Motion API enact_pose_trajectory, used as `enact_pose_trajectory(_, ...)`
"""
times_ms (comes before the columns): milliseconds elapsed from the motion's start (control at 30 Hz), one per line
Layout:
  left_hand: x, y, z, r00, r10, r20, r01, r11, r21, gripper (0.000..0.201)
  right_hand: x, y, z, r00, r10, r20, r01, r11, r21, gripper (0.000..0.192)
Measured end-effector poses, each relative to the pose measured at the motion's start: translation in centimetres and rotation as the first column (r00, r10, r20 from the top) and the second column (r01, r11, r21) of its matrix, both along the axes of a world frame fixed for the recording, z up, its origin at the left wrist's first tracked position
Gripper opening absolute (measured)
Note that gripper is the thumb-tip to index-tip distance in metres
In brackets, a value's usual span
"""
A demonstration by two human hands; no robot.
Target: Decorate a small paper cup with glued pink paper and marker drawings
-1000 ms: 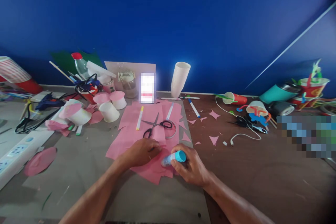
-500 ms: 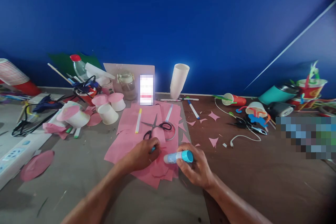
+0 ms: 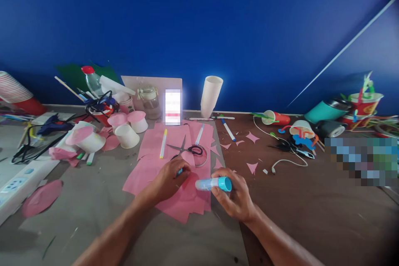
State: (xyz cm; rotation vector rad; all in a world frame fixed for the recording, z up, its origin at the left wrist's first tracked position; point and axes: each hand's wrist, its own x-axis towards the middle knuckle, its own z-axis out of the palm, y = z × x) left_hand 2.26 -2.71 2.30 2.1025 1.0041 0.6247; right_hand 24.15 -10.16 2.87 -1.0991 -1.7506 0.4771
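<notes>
Right hand (image 3: 235, 199): fingers wrapped round a glue stick (image 3: 213, 184), thumb on the near side, grip firm. Stick lies nearly level, blue end in the grip, pale end pointing at the left hand (image 3: 171, 178) over pink paper (image 3: 137, 178). Whether the pale end touches the paper, cannot tell.

Left hand: fingers curled in, closed on a small blue piece (image 3: 179, 171), only part of it visible. Hand sits low over the paper, just beside the stick's pale end; the two hands are near each other, not touching.

Just beyond the left hand: scissors (image 3: 183, 149), blades spread, one handle loop partly hidden behind the hand. Past these, a yellow-capped marker (image 3: 163, 143); a screen, blurred, stands farther off.

Beyond the right hand: pink scraps (image 3: 252, 168) on the brown bench (image 3: 280, 216), a blue-capped marker (image 3: 228, 129), then a leaning stack of white cups (image 3: 211, 96). To its right, well apart, a white cable (image 3: 289, 161).

Left of the left hand: a white cup (image 3: 127, 136) upside down, a pink disc (image 3: 43, 198), a power strip (image 3: 15, 185).
</notes>
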Motion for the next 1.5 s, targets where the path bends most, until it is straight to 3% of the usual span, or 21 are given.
enact_pose_trajectory(300,0.1,0.0,-0.7,0.983,0.15,0.11,-0.164,0.978,0.13,0.013,0.0,0.0,-0.1,1.0,0.0,0.015,0.0,1.0,0.006,0.007)
enact_pose_trajectory(567,-0.2,0.3,-1.2,0.993,0.086,0.081,-0.096,0.987,0.129,0.014,-0.1,0.1,-0.3,1.0,0.016,-0.027,-0.014,0.997,0.077,0.005)
enact_pose_trajectory(833,-0.1,0.5,-0.9,0.993,0.102,-0.065,-0.089,0.981,0.173,0.019,-0.5,0.0,-0.2,0.999,0.029,-0.034,-0.026,0.997,0.071,0.006)
enact_pose_trajectory(1100,-0.3,0.1,-0.6,0.978,0.15,-0.147,-0.134,0.984,0.115,0.014,-0.5,-0.1,-0.4,0.999,0.023,-0.031,-0.021,0.999,0.048,0.005)
enact_pose_trajectory(1333,-0.5,0.0,-0.1,0.952,0.064,-0.299,-0.02,0.989,0.145,0.012,-0.2,0.2,-0.5,0.999,-0.052,0.001,0.052,0.999,0.01,0.005)
enact_pose_trajectory(1500,-0.4,0.0,-0.2,0.905,0.052,-0.421,0.006,0.991,0.133,0.014,-0.4,0.2,-0.8,0.997,-0.028,0.078,0.032,0.998,-0.046,0.007)
